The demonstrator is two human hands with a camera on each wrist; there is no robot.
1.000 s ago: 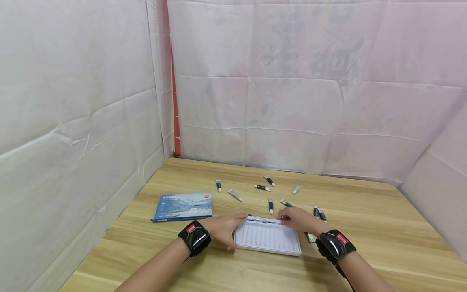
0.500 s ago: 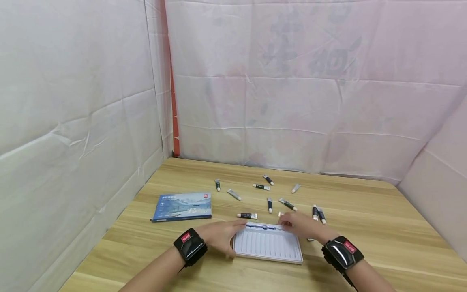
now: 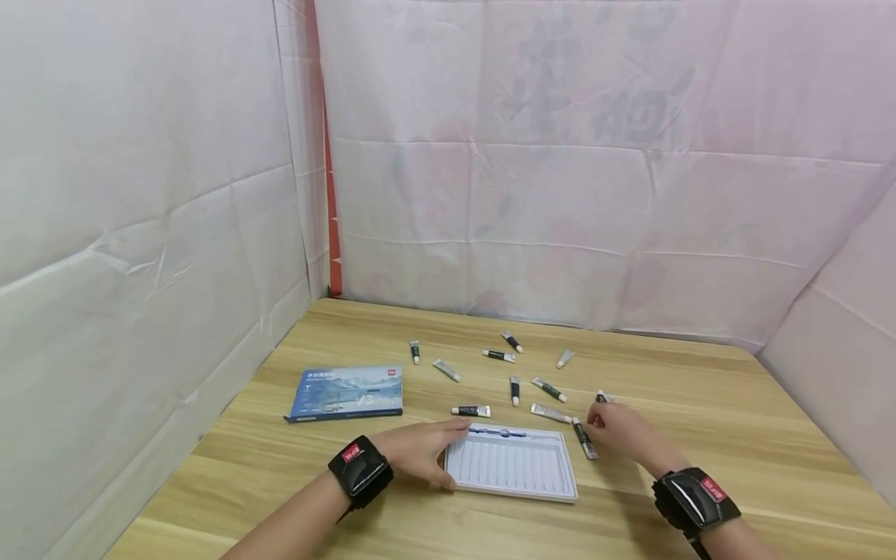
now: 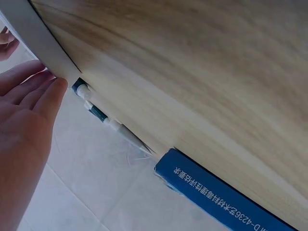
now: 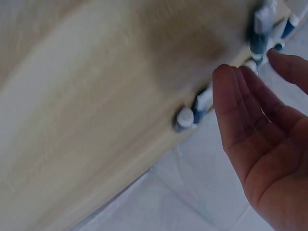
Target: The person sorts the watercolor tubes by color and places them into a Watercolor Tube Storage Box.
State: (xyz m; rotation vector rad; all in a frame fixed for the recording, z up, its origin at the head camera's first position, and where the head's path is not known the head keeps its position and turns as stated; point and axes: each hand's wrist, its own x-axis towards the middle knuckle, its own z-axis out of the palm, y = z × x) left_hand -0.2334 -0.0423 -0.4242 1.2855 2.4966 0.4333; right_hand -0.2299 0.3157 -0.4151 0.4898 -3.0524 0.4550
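Observation:
A white plastic tray [image 3: 514, 463] with a row of narrow slots lies on the table, a thin brush [image 3: 505, 433] in its back groove. My left hand [image 3: 420, 453] grips the tray's left end, thumb at the near corner and fingers at the far one. In the left wrist view its fingers lie against the tray's side [image 4: 45, 41]. My right hand [image 3: 626, 437] is low over the table to the tray's right, fingertips beside a paint tube [image 3: 603, 397] it partly hides. The right wrist view shows its fingers fairly straight, thumb apart. Another dark paint tube [image 3: 584, 439] lies just left of it.
Several small paint tubes [image 3: 549, 390] are scattered behind the tray; one dark tube [image 3: 471, 411] lies close to its back edge. A blue paint box [image 3: 346, 393] lies flat at the left. White sheets [image 3: 476, 194] hang around the wooden table.
The tray has slid slightly toward me, with my left hand staying on its left end. My right hand has left the tray's back right corner and moved right, toward the tubes there.

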